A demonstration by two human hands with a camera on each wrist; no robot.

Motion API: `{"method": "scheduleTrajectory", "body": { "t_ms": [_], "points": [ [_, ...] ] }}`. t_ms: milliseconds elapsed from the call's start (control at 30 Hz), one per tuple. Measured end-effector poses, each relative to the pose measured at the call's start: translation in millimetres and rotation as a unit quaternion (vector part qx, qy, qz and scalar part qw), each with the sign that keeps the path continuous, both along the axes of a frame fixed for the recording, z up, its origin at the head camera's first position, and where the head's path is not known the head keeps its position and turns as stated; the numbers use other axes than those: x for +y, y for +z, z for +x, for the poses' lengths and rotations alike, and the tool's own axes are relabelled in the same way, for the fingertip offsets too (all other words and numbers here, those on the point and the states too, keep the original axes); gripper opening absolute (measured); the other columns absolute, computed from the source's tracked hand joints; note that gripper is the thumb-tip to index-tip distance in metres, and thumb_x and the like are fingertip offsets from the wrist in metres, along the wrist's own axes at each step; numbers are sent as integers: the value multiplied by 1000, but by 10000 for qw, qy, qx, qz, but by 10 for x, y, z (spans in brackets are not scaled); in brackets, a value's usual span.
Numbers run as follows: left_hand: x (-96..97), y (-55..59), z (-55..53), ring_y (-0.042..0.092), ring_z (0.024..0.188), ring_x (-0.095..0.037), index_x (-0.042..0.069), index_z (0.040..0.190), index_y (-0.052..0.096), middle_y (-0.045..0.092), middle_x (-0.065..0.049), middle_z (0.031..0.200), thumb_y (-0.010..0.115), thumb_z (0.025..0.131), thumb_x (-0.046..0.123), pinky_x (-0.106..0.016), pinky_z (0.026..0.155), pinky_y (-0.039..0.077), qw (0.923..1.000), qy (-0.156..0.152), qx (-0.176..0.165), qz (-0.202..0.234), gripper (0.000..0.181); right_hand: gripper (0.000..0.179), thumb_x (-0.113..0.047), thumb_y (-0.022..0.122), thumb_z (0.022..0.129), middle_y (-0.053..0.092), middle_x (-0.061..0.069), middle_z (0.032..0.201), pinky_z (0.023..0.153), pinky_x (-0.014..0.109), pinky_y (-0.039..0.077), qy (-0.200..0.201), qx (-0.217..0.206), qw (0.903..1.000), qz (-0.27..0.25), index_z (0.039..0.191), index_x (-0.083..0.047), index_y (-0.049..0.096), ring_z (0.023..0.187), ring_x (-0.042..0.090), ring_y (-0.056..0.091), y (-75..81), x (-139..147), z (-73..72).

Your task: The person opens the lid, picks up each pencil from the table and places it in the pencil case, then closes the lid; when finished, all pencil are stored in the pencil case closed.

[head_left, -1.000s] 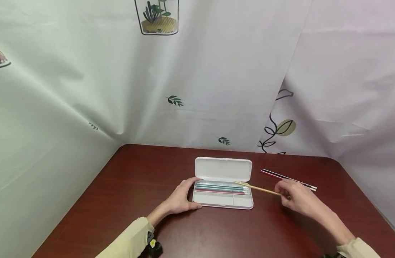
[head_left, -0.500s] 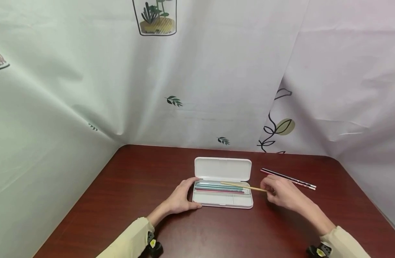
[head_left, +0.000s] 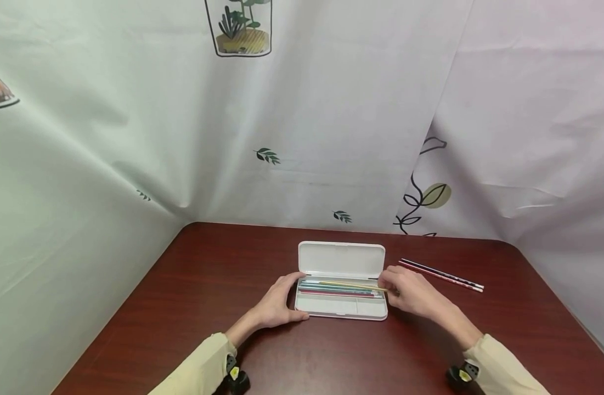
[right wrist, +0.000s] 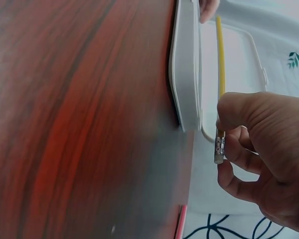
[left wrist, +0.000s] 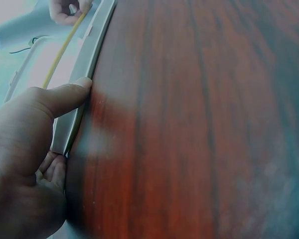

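A white pencil case [head_left: 331,307] lies on the table with its lid [head_left: 341,259] raised at the back. Several teal pencils [head_left: 331,287] and a red one [head_left: 336,293] lie in its long compartment. My left hand [head_left: 277,307] grips the case's left end, thumb at the front edge and fingers behind. Between thumb and fingers, my right hand [head_left: 412,291] pinches a yellow pencil [right wrist: 221,59] near its eraser end [right wrist: 219,149]. The pencil reaches leftward over the compartment, overlapping the teal pencils in the head view.
Two more pencils [head_left: 442,274], one dark and one pinkish-red, lie on the brown table [head_left: 223,258] to the right of the case. A white printed curtain [head_left: 302,109] hangs behind and around the table. Each wrist wears a small black camera [head_left: 462,374].
My right hand has moved left to the case's right end, bringing the yellow pencil over the compartment. The left hand stays at the case's left end.
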State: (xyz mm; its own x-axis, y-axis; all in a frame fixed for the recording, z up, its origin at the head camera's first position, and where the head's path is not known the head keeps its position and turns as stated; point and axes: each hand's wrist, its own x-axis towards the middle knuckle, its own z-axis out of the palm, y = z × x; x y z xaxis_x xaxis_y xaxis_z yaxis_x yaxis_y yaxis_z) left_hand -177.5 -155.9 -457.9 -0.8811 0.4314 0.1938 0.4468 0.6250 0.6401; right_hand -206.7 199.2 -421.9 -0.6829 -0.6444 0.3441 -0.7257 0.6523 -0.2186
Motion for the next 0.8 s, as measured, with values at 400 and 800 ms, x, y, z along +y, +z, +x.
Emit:
{"method": "scheduleTrajectory", "body": {
  "t_ms": [400, 800],
  "points": [
    [-2, -4, -8, 46, 126, -30, 4, 143, 44, 52, -13, 139, 89, 73, 27, -53, 103, 36, 9999, -21, 72, -66, 87, 27, 6, 70, 72, 51, -10, 81, 60, 27, 43, 186, -61, 9998, -45, 84, -17, 62, 72, 9, 47, -35, -192, -63],
    [7, 11, -5, 44, 129, -30, 4, 144, 44, 51, -14, 140, 89, 73, 26, -53, 104, 36, 10000, -4, 19, -96, 87, 26, 5, 70, 72, 52, -11, 80, 61, 29, 46, 226, -35, 9997, -52, 81, -18, 62, 72, 8, 49, -74, -329, -94]
  ]
}}
